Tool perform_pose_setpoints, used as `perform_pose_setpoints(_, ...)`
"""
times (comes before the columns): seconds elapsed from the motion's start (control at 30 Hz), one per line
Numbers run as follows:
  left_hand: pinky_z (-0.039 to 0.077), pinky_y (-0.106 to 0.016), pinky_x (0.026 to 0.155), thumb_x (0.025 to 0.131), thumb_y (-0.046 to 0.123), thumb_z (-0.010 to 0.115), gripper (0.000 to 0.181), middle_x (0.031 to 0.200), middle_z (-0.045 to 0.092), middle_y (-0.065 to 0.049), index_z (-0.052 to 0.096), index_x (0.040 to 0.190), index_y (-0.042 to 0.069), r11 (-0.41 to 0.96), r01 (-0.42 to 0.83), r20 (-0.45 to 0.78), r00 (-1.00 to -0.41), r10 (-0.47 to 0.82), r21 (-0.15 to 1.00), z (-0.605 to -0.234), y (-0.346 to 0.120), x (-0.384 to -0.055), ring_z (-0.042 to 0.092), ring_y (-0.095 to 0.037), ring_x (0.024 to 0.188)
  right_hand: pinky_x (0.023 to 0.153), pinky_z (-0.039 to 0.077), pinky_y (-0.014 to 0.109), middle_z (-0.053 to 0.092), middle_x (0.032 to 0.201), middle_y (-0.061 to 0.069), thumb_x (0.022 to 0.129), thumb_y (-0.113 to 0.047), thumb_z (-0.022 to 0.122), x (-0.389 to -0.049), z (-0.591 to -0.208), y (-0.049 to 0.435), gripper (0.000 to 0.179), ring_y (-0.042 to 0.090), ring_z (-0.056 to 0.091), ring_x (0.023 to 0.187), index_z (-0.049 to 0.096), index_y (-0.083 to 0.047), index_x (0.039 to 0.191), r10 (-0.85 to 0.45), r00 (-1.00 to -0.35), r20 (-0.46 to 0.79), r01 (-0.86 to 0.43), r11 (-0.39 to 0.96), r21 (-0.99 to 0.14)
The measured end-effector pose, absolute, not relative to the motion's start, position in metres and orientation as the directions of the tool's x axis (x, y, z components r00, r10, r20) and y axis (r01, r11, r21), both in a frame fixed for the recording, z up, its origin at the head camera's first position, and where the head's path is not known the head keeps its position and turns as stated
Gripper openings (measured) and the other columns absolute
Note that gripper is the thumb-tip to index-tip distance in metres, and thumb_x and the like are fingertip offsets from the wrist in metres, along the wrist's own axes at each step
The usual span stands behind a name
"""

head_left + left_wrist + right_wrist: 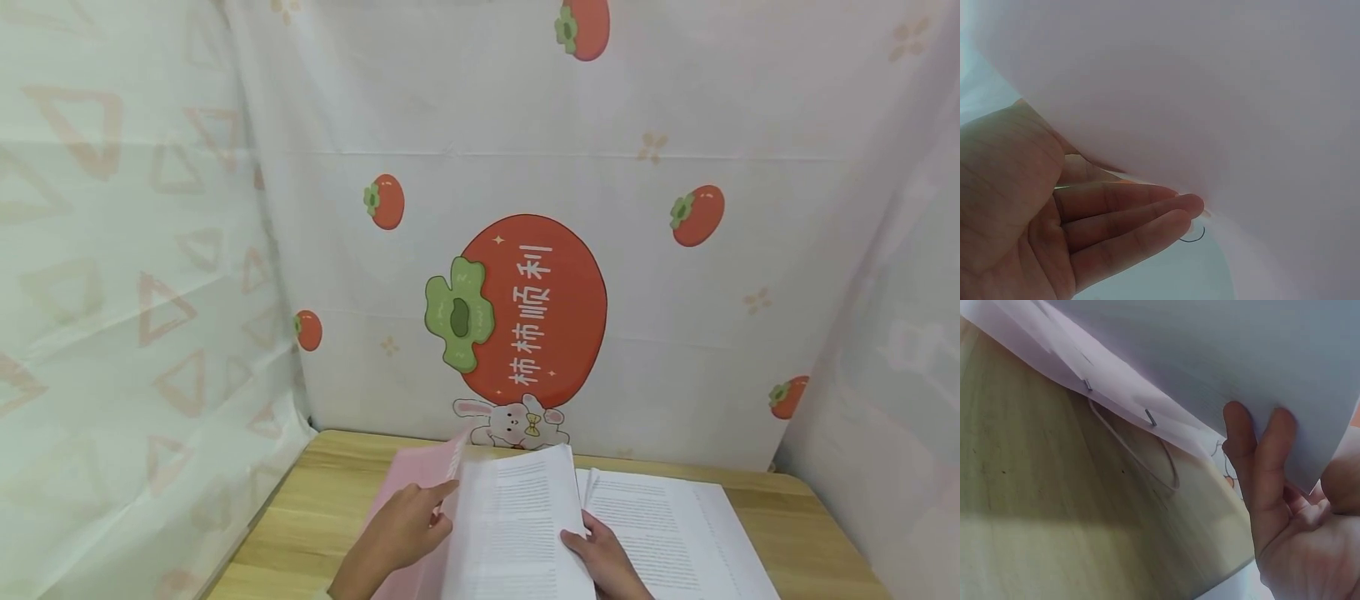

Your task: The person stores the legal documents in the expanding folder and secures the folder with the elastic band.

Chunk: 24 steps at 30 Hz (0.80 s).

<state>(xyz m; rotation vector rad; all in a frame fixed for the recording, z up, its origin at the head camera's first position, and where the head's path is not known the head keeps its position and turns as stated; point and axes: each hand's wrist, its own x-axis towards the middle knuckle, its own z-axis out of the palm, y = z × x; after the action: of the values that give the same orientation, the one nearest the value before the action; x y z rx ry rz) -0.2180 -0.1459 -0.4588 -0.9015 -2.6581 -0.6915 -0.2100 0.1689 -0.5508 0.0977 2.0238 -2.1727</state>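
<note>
A pink translucent folder [422, 467] stands partly raised on the left of the table. My left hand [408, 529] is at its raised edge, index finger extended across it. In the left wrist view, several fingers [1129, 231] lie nearly straight, their tips at the edge of the pale sheet, which hides part of the hand. My right hand [603, 554] pinches the right edge of a stack of printed paper [517, 517], thumb on top and fingers beneath. The stack tilts up beside the folder. A pale cord loop [1132, 453] with metal ends hangs from the folder's edge.
More printed sheets [675, 533] lie on the wooden table [795, 533] to the right, partly under the held stack. A white curtain with persimmon prints [637, 333] hangs behind the table, and patterned cloth [150, 292] hangs along the left side.
</note>
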Motion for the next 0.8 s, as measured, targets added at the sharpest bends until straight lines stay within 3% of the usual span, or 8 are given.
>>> perform_pose_setpoints(0.53,0.023,-0.018,0.045,0.078,0.003,0.061,0.05,0.056,0.024,0.02,0.07,0.127,0.0,0.683,0.635,0.39,-0.768,0.508,0.361,-0.4562,-0.1461,-0.2182,0.021,0.004,0.05,0.076,0.06,0.041,0.072,0.11,0.018,0.099,-0.008,0.063,-0.2108,-0.5554,0.1689,0.068,0.028,0.072,0.092,0.026,0.02,0.149,-0.012,-0.981,-0.196,0.196,-0.076,-0.978)
perform_pose_setpoints(0.8,0.025,-0.019,0.046,0.079,0.004,0.062,0.047,0.055,0.027,0.021,0.071,0.125,0.001,0.683,0.632,0.391,-0.771,0.503,0.367,-0.4571,-0.1474,-0.2193,0.024,0.004,0.05,0.073,0.059,0.04,0.072,0.107,0.019,0.097,-0.01,0.067,-0.2082,-0.5572,0.1728,0.069,0.027,0.072,0.088,0.031,0.018,0.149,0.043,-0.98,-0.194,0.193,-0.011,-0.981)
